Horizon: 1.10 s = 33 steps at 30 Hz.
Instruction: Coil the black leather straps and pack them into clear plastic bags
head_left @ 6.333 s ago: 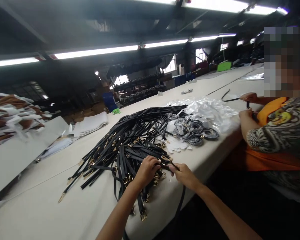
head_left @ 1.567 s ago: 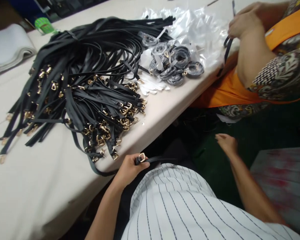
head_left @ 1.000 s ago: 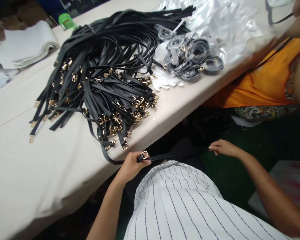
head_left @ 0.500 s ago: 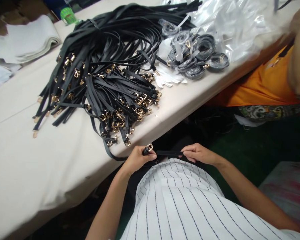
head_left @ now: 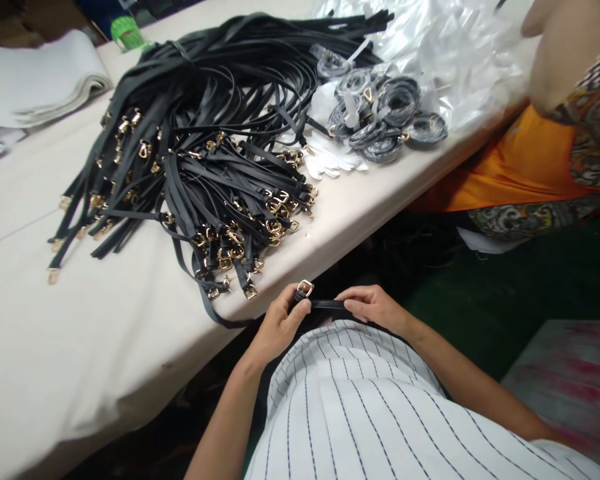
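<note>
My left hand [head_left: 279, 325] pinches a black strap [head_left: 325, 305] just behind its gold buckle [head_left: 305, 287], below the table's near edge. My right hand [head_left: 375, 307] grips the same strap a short way to the right. The strap's other end loops back up onto the cream table [head_left: 80, 333]. A big heap of black straps with gold buckles [head_left: 200, 147] lies on the table just beyond my hands.
Coiled straps in clear bags [head_left: 380, 117] and loose plastic bags [head_left: 450, 47] lie at the far right. A co-worker in an orange apron [head_left: 520, 167] stands at the right edge. Folded white cloth [head_left: 40, 80] and a green tape roll [head_left: 121, 32] sit far left.
My right hand came in from the right and took hold of the strap close to the buckle. The left hand kept its grip and rose slightly.
</note>
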Available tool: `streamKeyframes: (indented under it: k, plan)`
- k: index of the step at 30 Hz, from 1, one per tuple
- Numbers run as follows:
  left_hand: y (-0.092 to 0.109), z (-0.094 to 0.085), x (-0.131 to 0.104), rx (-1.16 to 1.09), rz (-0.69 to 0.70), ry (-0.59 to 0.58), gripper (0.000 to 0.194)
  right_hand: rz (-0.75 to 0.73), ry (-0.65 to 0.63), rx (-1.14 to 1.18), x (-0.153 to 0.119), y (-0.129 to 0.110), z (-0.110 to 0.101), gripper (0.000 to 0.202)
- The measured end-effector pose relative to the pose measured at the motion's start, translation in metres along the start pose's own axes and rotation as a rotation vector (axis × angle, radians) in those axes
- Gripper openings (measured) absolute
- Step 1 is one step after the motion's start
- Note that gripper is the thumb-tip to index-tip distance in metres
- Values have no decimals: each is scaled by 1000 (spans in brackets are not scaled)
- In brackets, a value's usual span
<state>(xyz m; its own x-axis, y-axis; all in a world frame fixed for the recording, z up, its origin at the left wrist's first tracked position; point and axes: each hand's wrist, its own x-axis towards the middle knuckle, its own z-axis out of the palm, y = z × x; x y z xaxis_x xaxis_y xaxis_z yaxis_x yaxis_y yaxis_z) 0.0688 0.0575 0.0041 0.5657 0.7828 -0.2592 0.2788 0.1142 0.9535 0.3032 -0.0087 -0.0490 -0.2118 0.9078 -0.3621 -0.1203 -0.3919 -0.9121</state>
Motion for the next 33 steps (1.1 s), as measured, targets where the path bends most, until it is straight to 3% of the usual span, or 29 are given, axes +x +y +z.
streamKeyframes:
  k: [4,9,22,27,30,33]
  plan:
    - [1,4,-8,-196,-21,47,39,-39,114,12,1,-9,-1,34]
    - [4,4,-11,-380,-57,80,40,-92,18,119,-2,-18,1,28]
    - [10,16,-1,-517,-35,-127,37,-122,-99,306,9,-22,19,29]
    - [22,5,4,-549,-28,-74,35,-106,-134,497,14,-26,27,34]
    - [24,-1,6,-554,-92,-113,35,-163,-89,390,17,-28,23,35]
    - [20,8,8,-560,-132,-104,38,-192,-58,275,20,-27,23,37]
